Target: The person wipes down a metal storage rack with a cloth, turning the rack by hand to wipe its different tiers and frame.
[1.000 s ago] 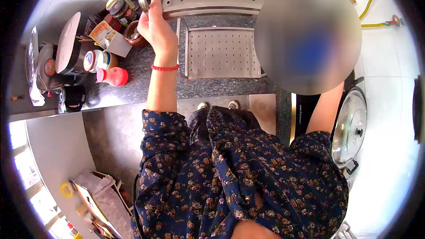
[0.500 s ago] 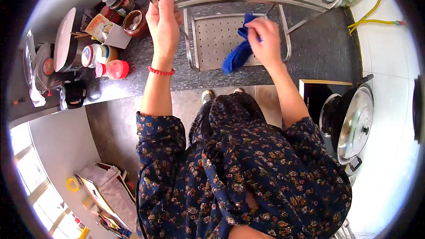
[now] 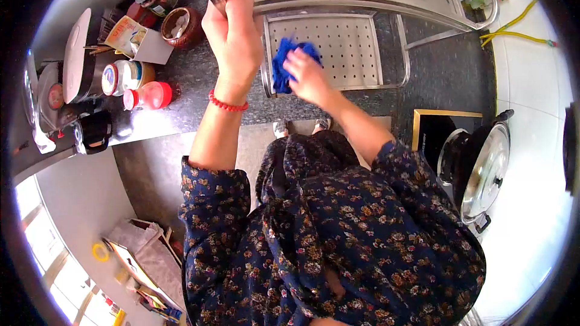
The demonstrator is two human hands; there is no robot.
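A two-tier metal rack [image 3: 350,5] with perforated shelves stands on the dark speckled counter. My left hand [image 3: 234,39], a red beaded bracelet at its wrist, is wrapped round the rack's upper left frame. Pressed onto the left front of the lower shelf [image 3: 353,48] is a bunched blue cloth [image 3: 283,66]. My right hand [image 3: 309,77] lies over that cloth and grips it, its fingers slightly blurred.
Left on the counter [image 3: 199,93] are a red-capped jar [image 3: 150,95], other jars [image 3: 124,77], a white box [image 3: 154,48] and a brown woven pot [image 3: 181,27]. A lidded wok [image 3: 489,172] sits at right. A yellow cord [image 3: 516,33] lies against the white tiles.
My right hand has moved left with the blue cloth, which went from hanging loosely to bunched on the lower shelf's left side. My left hand keeps its grip on the rack.
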